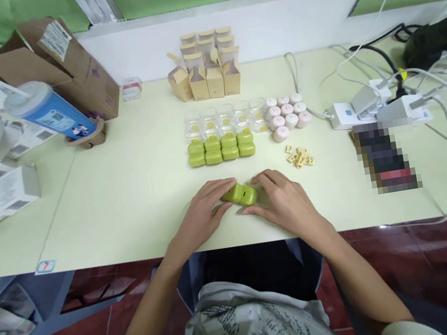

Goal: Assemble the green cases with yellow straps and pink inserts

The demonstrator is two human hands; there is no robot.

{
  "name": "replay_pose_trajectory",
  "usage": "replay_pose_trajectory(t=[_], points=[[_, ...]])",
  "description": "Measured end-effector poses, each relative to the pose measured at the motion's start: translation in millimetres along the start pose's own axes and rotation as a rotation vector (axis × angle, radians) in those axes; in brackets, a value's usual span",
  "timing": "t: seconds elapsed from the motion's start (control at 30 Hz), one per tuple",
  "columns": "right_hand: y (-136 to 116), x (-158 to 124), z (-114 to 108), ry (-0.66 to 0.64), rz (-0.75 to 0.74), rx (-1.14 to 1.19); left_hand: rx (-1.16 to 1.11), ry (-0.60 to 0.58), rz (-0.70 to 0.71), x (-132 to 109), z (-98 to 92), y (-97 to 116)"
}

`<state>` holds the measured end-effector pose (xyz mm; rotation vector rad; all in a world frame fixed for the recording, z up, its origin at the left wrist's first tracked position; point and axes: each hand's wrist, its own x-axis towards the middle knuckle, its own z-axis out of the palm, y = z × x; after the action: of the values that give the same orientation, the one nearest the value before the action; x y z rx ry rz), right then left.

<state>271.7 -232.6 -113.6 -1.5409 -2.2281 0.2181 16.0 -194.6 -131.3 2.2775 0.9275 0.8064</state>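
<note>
Near the table's front edge, a small glossy green two-part case (241, 193) with dark slots on top is held between both hands. My left hand (208, 206) has its fingers and thumb closed round the left end, hiding part of it. At the right end, my right hand (281, 198) pinches with thumb and fingers. Beyond the hands stand similar green cases (222, 155) in a tight row, with clear plastic trays (226, 117) behind them. White and pale pink round pieces (284, 111) cluster to the right. Small yellow loop-shaped pieces (299, 158) lie in a heap nearer my right hand.
Open small kraft boxes (215, 81) stand at the back. At left are a brown carton (63, 68), a blue tub (56, 112) and white boxes (14, 186). Power strips (342, 116), cables and a blurred dark flat object (385, 156) occupy the right.
</note>
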Motion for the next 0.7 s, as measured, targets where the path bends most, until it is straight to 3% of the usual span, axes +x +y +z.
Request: replay_pose_trajectory(t=[0.13,0.23,0.5,0.7], points=[[-2,-3,-4,0.052,-0.225,-0.03,-0.033,-0.02,-0.053,-1,3.0,1],[-8,-3,1,0.035,-0.284,-0.039,-0.121,-0.001,-0.133,-2,3.9,0],[-18,-8,15,0.137,-0.229,-0.124,-0.191,-0.005,-0.175,-3,14.0,1],[10,-10,3,0.203,0.07,-0.318,-0.113,0.031,-0.186,-3,15.7,1]])
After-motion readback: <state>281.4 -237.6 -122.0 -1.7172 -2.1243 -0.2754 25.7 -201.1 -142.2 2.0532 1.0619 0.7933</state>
